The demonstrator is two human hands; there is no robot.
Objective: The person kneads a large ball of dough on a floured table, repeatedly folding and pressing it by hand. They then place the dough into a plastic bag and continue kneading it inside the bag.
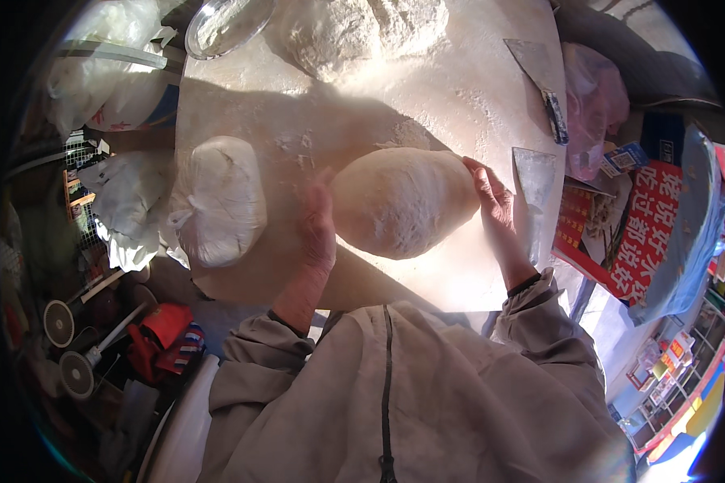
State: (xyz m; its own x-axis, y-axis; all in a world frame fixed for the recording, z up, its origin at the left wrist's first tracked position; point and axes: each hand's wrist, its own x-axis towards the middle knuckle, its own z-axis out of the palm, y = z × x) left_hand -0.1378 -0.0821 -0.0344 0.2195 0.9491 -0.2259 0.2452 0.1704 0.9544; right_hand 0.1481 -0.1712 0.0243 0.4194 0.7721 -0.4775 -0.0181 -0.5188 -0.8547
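A large oval lump of dough, dusted with flour on its near side, is on the floured board in front of me. My right hand cups its right end, thumb and fingers against the dough. At the opposite end, my left hand is held upright beside the lump. That hand is blurred, and whether its fingertips touch the dough is unclear. Left of it lies a pale, rounded bundle in a knotted clear plastic bag.
A flour heap and a clear bowl of flour stand at the far side. Two flat scrapers, one dark-handled and one nearer, lie along the right edge. Beyond are a pink plastic bag and a red printed box.
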